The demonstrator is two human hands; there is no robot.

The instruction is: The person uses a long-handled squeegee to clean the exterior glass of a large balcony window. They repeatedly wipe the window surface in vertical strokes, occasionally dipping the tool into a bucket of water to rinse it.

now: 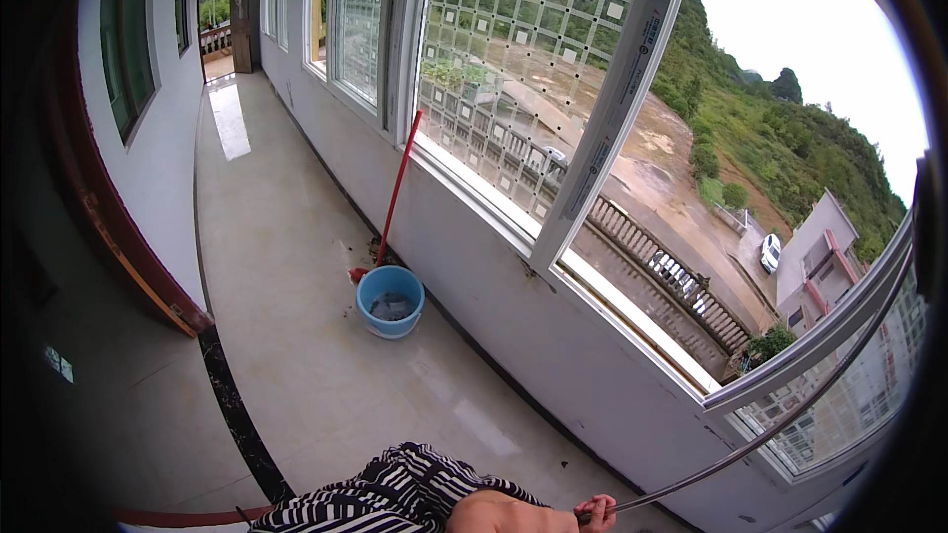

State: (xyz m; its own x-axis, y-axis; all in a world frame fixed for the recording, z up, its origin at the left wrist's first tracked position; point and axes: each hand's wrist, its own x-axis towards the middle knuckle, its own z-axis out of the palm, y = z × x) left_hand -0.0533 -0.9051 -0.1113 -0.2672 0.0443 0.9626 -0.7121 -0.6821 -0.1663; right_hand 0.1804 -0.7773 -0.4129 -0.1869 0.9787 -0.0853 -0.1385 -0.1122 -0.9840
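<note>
At the bottom edge, my right hand [597, 512] is closed around a thin metal pole [748, 451]. The pole rises to the right past the open window sash [815, 355]. Its far end meets a dark object [923, 229] at the picture's rim, too cut off to identify. A bare arm [511, 512] reaches out beside black-and-white striped clothing [407, 485]. My left hand is out of view. Before me on the floor stands a light blue plastic bucket [390, 277] holding dark water [392, 306].
A red-handled broom or mop [400, 185] leans on the windowsill, its red head [358, 275] behind the bucket. White-framed windows [585, 163] line the right wall. A red-brown door frame [141, 252] stands left; a dark threshold strip [237, 414] crosses the floor. A door [241, 26] stands open far down the corridor.
</note>
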